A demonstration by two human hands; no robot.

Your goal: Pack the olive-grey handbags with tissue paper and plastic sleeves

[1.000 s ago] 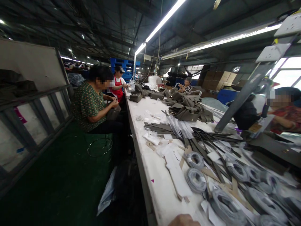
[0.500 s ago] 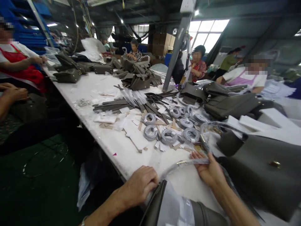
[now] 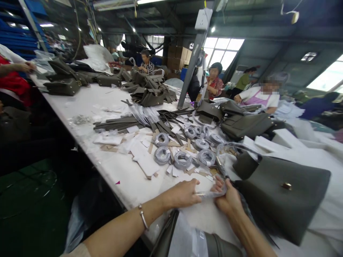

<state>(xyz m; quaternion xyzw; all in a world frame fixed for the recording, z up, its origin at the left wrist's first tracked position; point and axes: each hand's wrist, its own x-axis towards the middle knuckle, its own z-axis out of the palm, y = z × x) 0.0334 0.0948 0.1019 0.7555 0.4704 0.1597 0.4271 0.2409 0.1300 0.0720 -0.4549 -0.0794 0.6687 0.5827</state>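
My left hand (image 3: 184, 193) and my right hand (image 3: 227, 199) meet over the white table (image 3: 128, 182), both pinched on a plastic-wrapped bag strap (image 3: 211, 194) stretched between them. The strap curves up to a grey handbag (image 3: 278, 194) lying flat just right of my right hand, with a gold clasp on its front. A bracelet sits on my left wrist. Below my hands, another grey bag with clear plastic (image 3: 187, 237) rests at the table's near edge.
Several coiled wrapped straps (image 3: 182, 159) and flat grey strips (image 3: 150, 123) lie beyond my hands amid paper scraps. More grey handbags (image 3: 150, 94) are piled farther back. A slanted metal post (image 3: 191, 62) rises mid-table. Other people sit along both sides.
My left hand has left the bag at the near edge and moved right onto the strap beside my right hand. The camera swung right from the aisle to the table.
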